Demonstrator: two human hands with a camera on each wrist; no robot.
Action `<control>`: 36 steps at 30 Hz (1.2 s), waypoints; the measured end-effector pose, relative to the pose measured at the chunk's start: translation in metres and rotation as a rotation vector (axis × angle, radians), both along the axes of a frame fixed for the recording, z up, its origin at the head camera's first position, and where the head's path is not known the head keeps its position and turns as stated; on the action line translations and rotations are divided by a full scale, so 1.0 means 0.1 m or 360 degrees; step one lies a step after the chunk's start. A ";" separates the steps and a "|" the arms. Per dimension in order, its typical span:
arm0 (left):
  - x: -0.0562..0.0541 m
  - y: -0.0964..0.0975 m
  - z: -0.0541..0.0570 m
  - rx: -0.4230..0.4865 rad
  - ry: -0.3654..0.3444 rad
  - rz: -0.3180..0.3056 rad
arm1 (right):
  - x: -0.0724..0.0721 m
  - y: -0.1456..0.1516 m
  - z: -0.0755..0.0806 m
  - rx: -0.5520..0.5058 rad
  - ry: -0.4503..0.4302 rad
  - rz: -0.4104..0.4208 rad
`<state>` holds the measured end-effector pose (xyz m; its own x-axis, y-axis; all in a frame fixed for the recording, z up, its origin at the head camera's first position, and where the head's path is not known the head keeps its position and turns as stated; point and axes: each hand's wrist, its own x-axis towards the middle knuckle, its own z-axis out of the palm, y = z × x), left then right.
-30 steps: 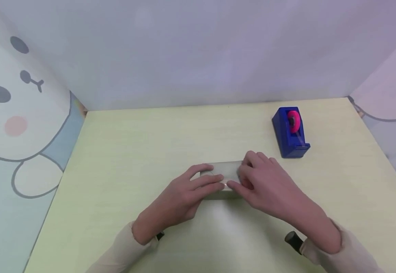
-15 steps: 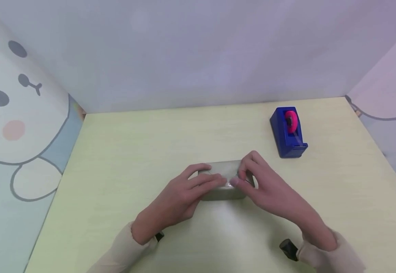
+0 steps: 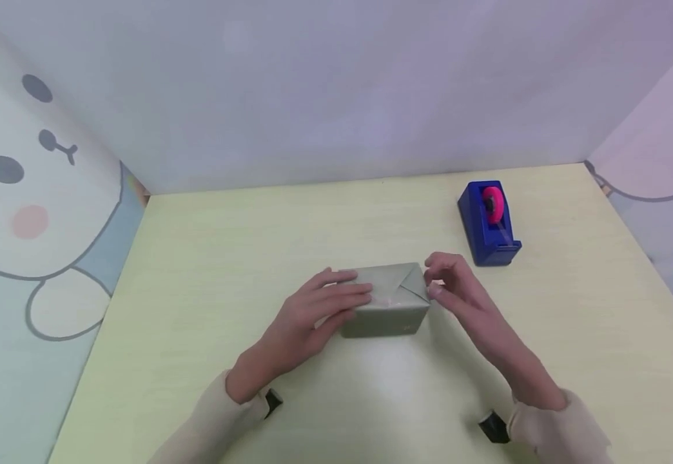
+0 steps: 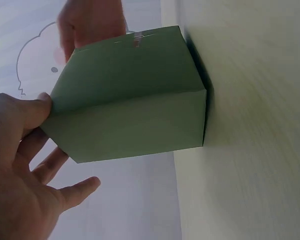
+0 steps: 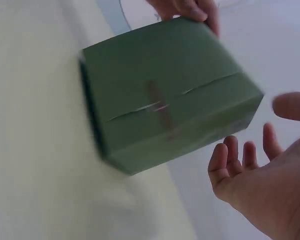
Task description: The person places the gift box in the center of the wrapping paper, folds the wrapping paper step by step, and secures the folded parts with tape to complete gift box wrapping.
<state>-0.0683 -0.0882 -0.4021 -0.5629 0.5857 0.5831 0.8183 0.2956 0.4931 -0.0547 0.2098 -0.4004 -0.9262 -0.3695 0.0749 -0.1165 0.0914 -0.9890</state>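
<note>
A box wrapped in grey-green paper [image 3: 385, 322] stands on the table in front of the person, with a folded flap on its top. A strip of clear tape [image 5: 157, 102] crosses a seam on its near side. My left hand [image 3: 313, 312] holds the box at its left part, fingers laid over the top and thumb at the near upper edge. My right hand [image 3: 464, 296] is just off the box's right end, its fingers loosely bent around nothing; a gap to the box shows in the right wrist view.
A blue tape dispenser [image 3: 487, 225] with a pink roll core stands at the right back of the pale table [image 3: 226, 238]. A light curtain-like backdrop [image 3: 342, 90] rises behind, with printed cartoon animals at the sides.
My right hand has come off the top of the box and moved right, uncovering the folded flap. The left hand stays on the box, which has turned slightly.
</note>
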 end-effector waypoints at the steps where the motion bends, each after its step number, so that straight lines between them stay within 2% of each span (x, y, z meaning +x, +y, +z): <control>1: -0.01 0.01 0.00 0.0018 -0.0036 0.0019 | 0.01 0.03 -0.05 -0.0064 -0.0085 -0.0026; 3: -0.04 0.02 0.01 0.0039 -0.0086 0.0064 | 0.02 0.07 -0.16 -0.0056 -0.0215 -0.0029; 5: -0.09 0.03 0.02 0.0053 -0.0136 0.0131 | 0.04 0.08 -0.25 0.0058 -0.0270 0.0021; 8: -0.19 0.03 0.02 0.0073 -0.0288 0.0275 | 0.05 0.06 -0.35 0.0168 -0.0201 0.0107; 13: -0.32 -0.01 -0.05 0.0153 -0.0839 0.0602 | -0.04 -0.05 -0.38 0.0281 -0.0015 0.0115; 16: -0.35 -0.06 -0.10 0.0229 -0.1140 0.0704 | -0.15 -0.12 -0.37 0.0401 0.0048 0.0070; 18: -0.35 -0.09 -0.11 0.0313 -0.1295 0.0691 | -0.24 -0.15 -0.36 0.0442 0.0079 0.0020; 21: -0.32 -0.12 -0.11 0.0469 -0.1518 0.0597 | -0.39 -0.16 -0.32 0.0437 0.0111 -0.0090; 25: -0.26 -0.13 -0.15 0.0534 -0.1747 0.0504 | -0.62 -0.18 -0.26 0.0411 0.0128 -0.0183; 29: -0.25 -0.07 -0.17 0.0479 -0.1851 0.0517 | -0.86 -0.23 -0.23 0.0413 0.0105 -0.0162; 33: -0.34 -0.02 -0.10 0.0420 -0.1925 0.0564 | -1.04 -0.32 -0.22 0.0381 0.0086 -0.0145; 36: -0.44 -0.02 -0.01 0.0369 -0.1990 0.0557 | -1.16 -0.39 -0.21 0.0328 0.0065 -0.0147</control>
